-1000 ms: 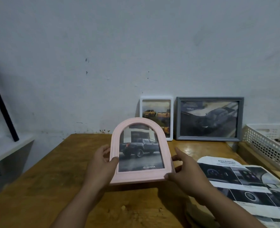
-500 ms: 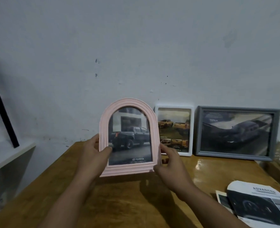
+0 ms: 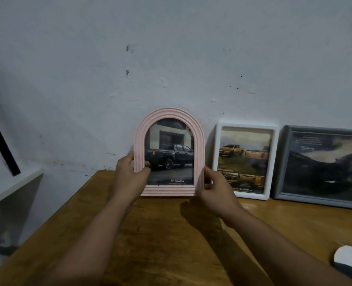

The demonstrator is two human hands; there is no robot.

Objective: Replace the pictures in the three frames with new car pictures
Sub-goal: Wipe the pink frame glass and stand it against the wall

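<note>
We grip the pink arched plastic frame (image 3: 169,190) holding a dark pickup picture, left hand (image 3: 127,178) at nine o'clock, right hand (image 3: 217,193) at four, upright at the wooden table's (image 3: 160,234) back edge, just beside the white rectangular frame (image 3: 245,195) at its three o'clock.

Pink ridged frame (image 3: 168,190), white frame (image 3: 246,195), grey frame (image 3: 284,162).

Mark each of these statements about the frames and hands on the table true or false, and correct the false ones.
1. Both hands hold the pink arched frame. True: left hand on its left edge, right hand at its lower right.
2. The pink frame shows an orange truck. False: a dark pickup.
3. The white frame leans against the wall. True.
4. The grey frame stands between the pink and white ones. False: it is rightmost.
</note>
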